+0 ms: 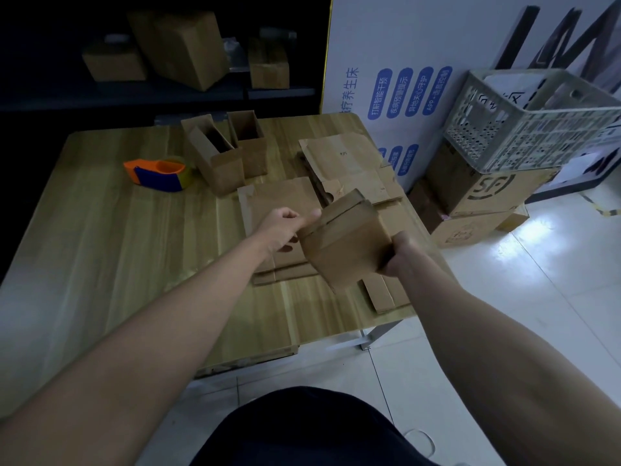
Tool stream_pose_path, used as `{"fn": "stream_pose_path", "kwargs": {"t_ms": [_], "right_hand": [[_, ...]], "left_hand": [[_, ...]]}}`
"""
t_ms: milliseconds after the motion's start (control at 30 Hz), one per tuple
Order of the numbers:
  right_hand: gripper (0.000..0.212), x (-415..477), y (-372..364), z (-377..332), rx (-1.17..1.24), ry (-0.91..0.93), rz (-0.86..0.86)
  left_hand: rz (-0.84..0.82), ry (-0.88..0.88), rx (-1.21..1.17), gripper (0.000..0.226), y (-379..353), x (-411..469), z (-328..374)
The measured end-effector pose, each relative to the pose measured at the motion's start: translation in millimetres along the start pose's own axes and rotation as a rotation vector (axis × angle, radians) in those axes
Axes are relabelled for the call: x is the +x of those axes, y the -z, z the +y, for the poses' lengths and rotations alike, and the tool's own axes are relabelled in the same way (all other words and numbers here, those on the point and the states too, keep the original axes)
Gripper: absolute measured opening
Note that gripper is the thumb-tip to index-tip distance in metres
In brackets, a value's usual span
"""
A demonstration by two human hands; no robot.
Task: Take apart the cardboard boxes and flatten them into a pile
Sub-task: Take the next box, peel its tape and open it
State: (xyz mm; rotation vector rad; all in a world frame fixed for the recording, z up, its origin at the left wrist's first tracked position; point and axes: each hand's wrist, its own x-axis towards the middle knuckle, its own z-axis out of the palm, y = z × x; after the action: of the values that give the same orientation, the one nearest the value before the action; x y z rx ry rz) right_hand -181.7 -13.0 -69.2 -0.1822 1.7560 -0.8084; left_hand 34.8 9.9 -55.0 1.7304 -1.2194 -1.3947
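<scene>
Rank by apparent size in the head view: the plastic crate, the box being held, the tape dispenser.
1. plastic crate
2. box, nearer the camera, so its true rank is unsure
3. tape dispenser

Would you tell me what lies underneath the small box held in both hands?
Beneath the box lie flattened cardboard sheets on the table; the part directly below the box is hidden by it.

You see plain brown cardboard boxes (346,243), a pale striped wood tabletop (134,237), an orange and blue tape dispenser (158,174) at centre left, and a grey lattice crate (524,126) at upper right.
</scene>
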Motion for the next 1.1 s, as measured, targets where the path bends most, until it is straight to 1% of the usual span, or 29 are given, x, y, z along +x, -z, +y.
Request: {"fn": "stream_pose_path", "kwargs": {"t_ms": [67,100,200,233,267,367,400,433,467,500,567,600,633,667,700,733,800,833,867,900,967,1067,1100], "right_hand": [[0.033,1,-1,4,0.041,-0.009,-0.013],[0.034,0,-3,6,0.050,-0.012,-0.023],[0.040,-3,-8,13,0.054,-0.015,-0.043],[0.039,-5,-7,14,0.069,-0.023,-0.047],[0.035,-5,-6,14,0.089,-0.031,-0.048],[0.020,-2,-4,13,0.149,-0.064,-0.082],[0.018,-2,-5,11,0.114,-0.042,-0.084],[0.019,-1,-7,9,0.026,0.006,-0.073],[0.026,0,-9,6,-0.092,0.081,-0.055],[0.039,-1,-10,1,-0.182,0.180,-0.037],[0.061,-6,-14,-14,-0.268,0.460,-0.067],[0.067,-12,-16,-22,-0.322,0.636,-0.112],[0.071,-20,-18,-31,-0.427,0.815,-0.162],[0.075,-27,-22,-40,-0.594,0.970,-0.203],[0.081,-36,-28,-46,-0.821,1.079,-0.231],[0.092,-44,-35,-50,-1.087,1.142,-0.250],[0.117,-52,-50,-49,-1.555,1.164,-0.279],[0.124,-51,-56,-42,-1.706,1.155,-0.270],[0.127,-46,-61,-34,-1.800,1.148,-0.243],[0.128,-39,-65,-26,-1.849,1.150,-0.202],[0.121,-31,-66,-15,-1.825,1.193,-0.136],[0.109,-27,-65,-16,-1.686,1.224,-0.174],[0.108,-26,-66,-18,-1.669,1.226,-0.192]], "left_hand": [[-0.024,-0.010,0.116,0.066,-3,-2,2],[0.000,-0.027,0.176,0.064,-5,-2,3],[0.141,-0.089,0.277,0.031,-8,4,3],[0.182,-0.099,0.245,0.022,-7,6,3],[0.221,-0.097,0.167,0.018,-5,8,4],[0.284,-0.094,-0.085,0.023,-2,9,5],[0.315,-0.087,-0.134,0.022,-2,9,4],[0.353,-0.079,-0.164,0.020,-1,10,5],[0.395,-0.081,-0.169,0.018,-1,12,4],[0.438,-0.093,-0.146,0.016,0,15,4],[0.517,-0.133,-0.072,0.014,3,17,6],[0.547,-0.147,-0.027,0.014,4,17,8],[0.563,-0.161,0.008,0.015,3,17,9],[0.571,-0.175,0.039,0.016,2,16,10],[0.569,-0.179,0.064,0.015,1,15,11],[0.569,-0.180,0.086,0.016,-2,14,13],[0.562,-0.176,0.078,0.018,-5,13,15],[0.554,-0.173,0.052,0.019,-6,12,16],[0.547,-0.181,0.025,0.020,-7,12,16],[0.531,-0.183,-0.008,0.022,-6,12,16],[0.497,-0.149,-0.119,0.025,-3,11,12],[0.514,-0.005,-0.464,0.025,15,12,0],[0.532,0.015,-0.488,0.024,20,11,-3]]}}
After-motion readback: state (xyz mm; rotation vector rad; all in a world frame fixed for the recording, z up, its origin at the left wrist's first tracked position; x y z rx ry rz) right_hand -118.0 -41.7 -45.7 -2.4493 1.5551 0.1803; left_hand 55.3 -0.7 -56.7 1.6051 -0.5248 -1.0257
